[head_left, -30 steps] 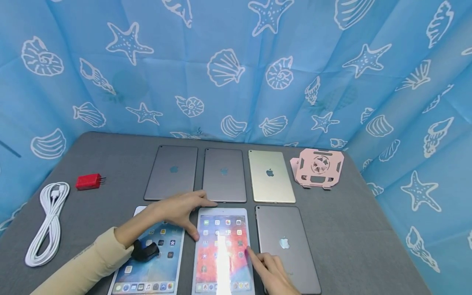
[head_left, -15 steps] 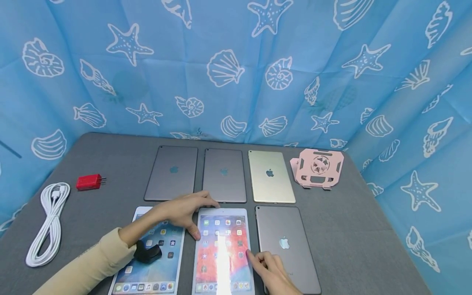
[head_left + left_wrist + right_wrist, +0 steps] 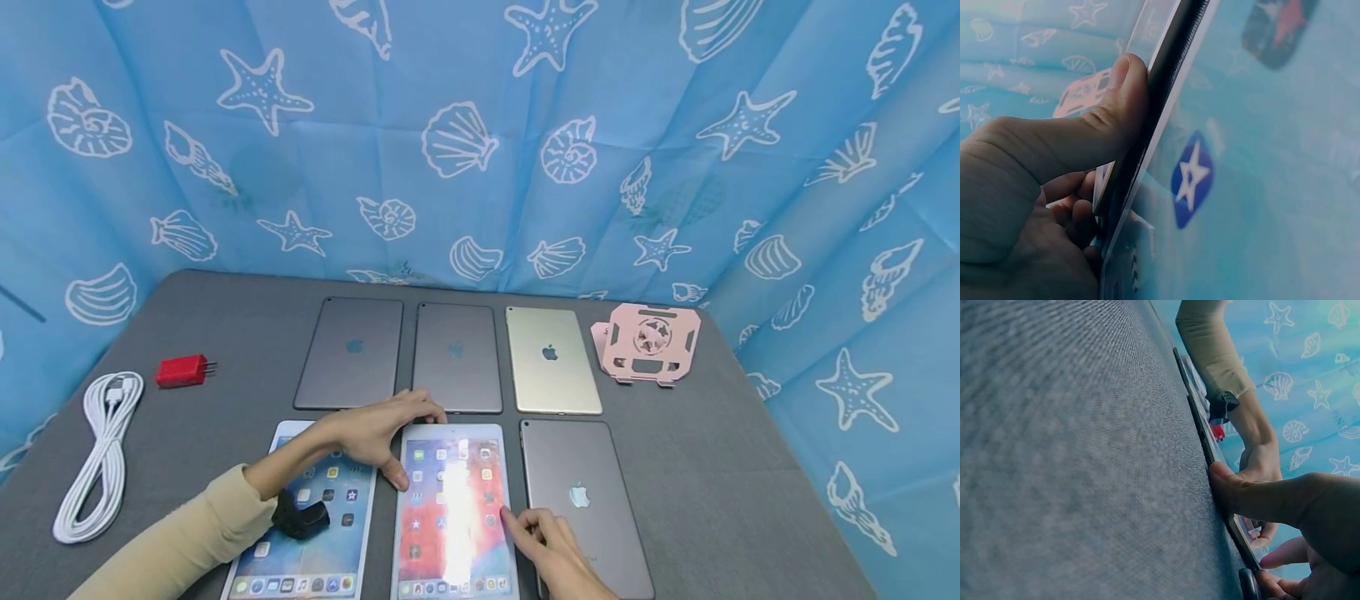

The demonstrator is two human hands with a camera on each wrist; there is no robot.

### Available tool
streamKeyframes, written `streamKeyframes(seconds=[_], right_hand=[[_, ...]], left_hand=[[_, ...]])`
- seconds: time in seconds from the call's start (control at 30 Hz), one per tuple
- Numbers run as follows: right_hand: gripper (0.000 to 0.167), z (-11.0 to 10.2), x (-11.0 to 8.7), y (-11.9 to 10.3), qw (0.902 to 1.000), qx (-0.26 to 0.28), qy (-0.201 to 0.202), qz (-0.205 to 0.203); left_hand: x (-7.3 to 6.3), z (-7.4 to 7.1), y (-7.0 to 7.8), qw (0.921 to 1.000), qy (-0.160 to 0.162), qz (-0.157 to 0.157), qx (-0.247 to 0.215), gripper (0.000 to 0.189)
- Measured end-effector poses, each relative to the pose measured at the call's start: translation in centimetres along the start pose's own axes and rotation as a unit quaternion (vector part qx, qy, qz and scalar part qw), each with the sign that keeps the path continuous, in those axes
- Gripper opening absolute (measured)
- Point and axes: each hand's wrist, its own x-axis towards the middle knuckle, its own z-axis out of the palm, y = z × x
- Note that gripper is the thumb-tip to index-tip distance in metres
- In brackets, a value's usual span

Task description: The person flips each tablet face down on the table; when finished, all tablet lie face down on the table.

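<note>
Glare (image 3: 459, 517) on the front middle tablet (image 3: 420, 521) has changed most; a second ago it ran from about mid-screen down over the bottom edge, and now it starts higher and thins out above the dock (image 3: 431, 588), whose central icons, washed out before, show again; the red and blue behind the icons look deeper; the left hand (image 3: 375, 427) has edged slightly to the right at the tablet's corner, its sleeve (image 3: 217, 517) shifting with it; the right hand (image 3: 555, 554) has crept very slightly leftward.
</note>
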Motion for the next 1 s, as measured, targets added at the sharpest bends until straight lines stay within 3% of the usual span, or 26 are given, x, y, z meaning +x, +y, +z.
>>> streamKeyframes(seconds=[0.07, 0.23, 0.4, 0.6, 0.73, 0.9, 0.93, 1.0], right_hand=[[0.091, 0.0, -0.2, 0.1, 0.9998, -0.013, 0.003, -0.016], [0.098, -0.2, -0.4, 0.2, 0.9999, -0.005, -0.009, -0.005], [0.099, -0.5, -0.5, 0.0, 0.9978, 0.03, -0.037, 0.047], [0.102, -1.8, 0.2, -0.7, 0.9761, 0.064, -0.112, 0.175], [0.099, -2.5, 0.7, -1.0, 0.9609, 0.118, -0.135, 0.211], [0.097, -2.9, 1.0, -1.0, 0.9294, 0.203, -0.162, 0.262], [0.097, -3.0, 0.9, -1.0, 0.9282, 0.211, -0.162, 0.26], [0.096, -3.0, 0.8, -0.8, 0.9353, 0.212, -0.152, 0.239]], left_hand=[[0.0, 0.0, -0.1, 1.0, 0.003, 0.004, -0.005, 0.084], [-0.1, 0.0, -0.1, 0.9997, 0.01, 0.011, -0.017, 0.083], [-0.1, 0.0, -0.1, 0.9995, 0.013, 0.015, -0.025, 0.083], [0.0, 0.2, -0.1, 0.9995, 0.008, 0.014, -0.026, 0.083], [0.2, 0.3, -0.1, 0.9996, 0.008, 0.02, -0.017, 0.082], [0.4, 0.5, 0.1, 0.9998, 0.0, 0.021, 0.001, 0.081], [0.4, 0.5, 0.2, 0.9998, -0.001, 0.019, 0.004, 0.082], [0.5, 0.6, 0.3, 0.9998, -0.001, 0.015, 0.01, 0.082]])
